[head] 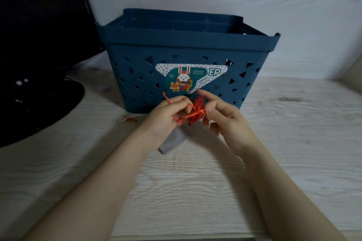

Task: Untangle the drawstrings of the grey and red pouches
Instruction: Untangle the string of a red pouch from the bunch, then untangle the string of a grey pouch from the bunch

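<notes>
Spanning the whole lower view, a pale wood-grain counter [293, 143] carries a dark blue basket [137, 45] with triangle cut-outs and a sticker [191, 77] on its near wall; a black object [39, 64] fills the left edge. Both hands are raised just in front of the basket. The left hand [166, 117] has its fingers curled on the red drawstring [188, 116], one end sticking up past its knuckles. The right hand [225, 115] pinches the bunched red pouch [198, 104] where the cords knot. The grey pouch [172, 143] hangs below the left hand, its lower end apparently touching the counter, though shadow makes this unclear. A small scrap [129, 118] lies left of the hands.
</notes>
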The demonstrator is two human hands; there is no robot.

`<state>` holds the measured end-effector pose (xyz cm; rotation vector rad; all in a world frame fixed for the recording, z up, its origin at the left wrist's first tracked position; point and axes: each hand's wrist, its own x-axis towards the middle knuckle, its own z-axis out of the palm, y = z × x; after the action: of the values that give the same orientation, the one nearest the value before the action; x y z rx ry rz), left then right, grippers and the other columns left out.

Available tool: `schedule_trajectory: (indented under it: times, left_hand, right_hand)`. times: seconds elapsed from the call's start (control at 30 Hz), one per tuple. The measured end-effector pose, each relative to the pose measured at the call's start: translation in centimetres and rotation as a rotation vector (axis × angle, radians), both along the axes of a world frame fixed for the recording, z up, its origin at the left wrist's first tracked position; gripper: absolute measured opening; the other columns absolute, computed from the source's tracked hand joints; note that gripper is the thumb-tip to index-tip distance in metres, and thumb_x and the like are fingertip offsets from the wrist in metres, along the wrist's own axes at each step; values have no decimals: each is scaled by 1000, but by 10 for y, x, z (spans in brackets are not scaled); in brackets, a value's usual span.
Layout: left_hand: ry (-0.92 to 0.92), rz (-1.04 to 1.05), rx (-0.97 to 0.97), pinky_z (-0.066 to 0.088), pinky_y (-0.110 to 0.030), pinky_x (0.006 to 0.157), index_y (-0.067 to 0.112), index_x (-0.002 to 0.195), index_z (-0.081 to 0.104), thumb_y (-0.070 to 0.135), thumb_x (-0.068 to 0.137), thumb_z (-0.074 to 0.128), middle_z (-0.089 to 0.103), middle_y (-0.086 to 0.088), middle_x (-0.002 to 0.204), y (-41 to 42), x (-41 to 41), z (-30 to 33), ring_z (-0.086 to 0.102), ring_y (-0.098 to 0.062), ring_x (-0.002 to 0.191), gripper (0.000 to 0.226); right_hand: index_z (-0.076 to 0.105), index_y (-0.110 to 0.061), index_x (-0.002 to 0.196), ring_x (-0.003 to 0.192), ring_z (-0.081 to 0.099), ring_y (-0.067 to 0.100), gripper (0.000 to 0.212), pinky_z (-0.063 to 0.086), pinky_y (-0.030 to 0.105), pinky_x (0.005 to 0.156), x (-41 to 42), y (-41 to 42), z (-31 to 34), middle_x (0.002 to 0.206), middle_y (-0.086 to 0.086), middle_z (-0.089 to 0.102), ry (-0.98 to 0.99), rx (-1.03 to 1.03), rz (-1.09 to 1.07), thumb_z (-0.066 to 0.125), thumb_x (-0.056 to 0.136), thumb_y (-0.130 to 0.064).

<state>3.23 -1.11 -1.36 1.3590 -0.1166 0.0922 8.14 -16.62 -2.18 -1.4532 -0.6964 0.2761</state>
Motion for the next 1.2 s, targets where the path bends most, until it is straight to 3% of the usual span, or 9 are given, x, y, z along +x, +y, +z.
schedule_trajectory:
  times: [0.07,0.13,0.27,0.37,0.53,0.7,0.83,1.0,1.2]
  left_hand:
    - [62,-5,-88,49,-29,75,16,57,53,22,88,44,57,-5,68,-1,-2,1,63,-15,70,32]
    - [123,30,-173,53,-30,72,15,66,54,26,90,44,61,-2,66,-2,-3,2,64,-17,70,29]
    - [104,83,-163,52,-37,79,18,55,58,43,89,41,68,-3,82,0,-7,6,68,-21,82,45]
    - [-59,68,-33,45,-36,93,18,46,57,50,83,51,66,0,114,0,-17,15,61,-17,110,49]
    - [-341,119,493,37,-5,88,25,93,68,18,81,55,54,4,116,-8,-25,38,48,15,108,19]
    - [-373,210,404,49,-28,91,24,110,60,8,90,54,64,-9,112,-13,-8,84,62,-18,102,26]
    - [-451,436,491,47,-36,97,30,110,59,22,86,53,62,-1,119,-14,16,122,58,-13,109,26]
    - [-317,538,830,37,-23,94,20,120,58,22,92,50,54,1,129,-14,52,152,47,-14,119,29]
    - [-101,544,1272,3,-48,113,33,119,57,49,92,43,20,-6,154,-15,59,142,0,-24,142,34]
  right_hand:
    - [58,-15,61,57,53,4,25,34,21,48,1,-1,-1,119,-10,62,-42,-35,-16,55,86,-17]
    - [57,-12,67,51,48,8,25,36,22,50,3,0,-2,85,-7,68,-37,-47,-59,54,92,-12]
    - [52,-14,67,47,39,5,28,32,20,49,3,3,-2,49,-12,47,-123,-67,-279,50,95,-13]
    - [51,-20,65,51,41,2,29,34,23,54,4,5,8,50,-16,49,-192,-43,-411,52,94,-17]
    - [55,-17,68,49,44,9,26,37,23,48,-2,14,49,53,-8,50,-199,129,-433,53,93,-21]
    - [57,-21,84,60,52,13,11,44,24,55,-6,17,95,72,5,56,-312,214,-375,52,94,-25]
    - [55,-36,81,84,60,21,13,49,30,67,3,7,119,113,-2,54,-436,185,-450,53,87,-24]
    - [58,-17,80,67,57,11,14,44,24,61,19,-7,126,94,3,61,-349,58,-452,52,93,-15]
    - [58,-14,78,57,55,13,20,42,24,49,24,-13,114,78,8,63,-251,7,-442,47,94,-18]
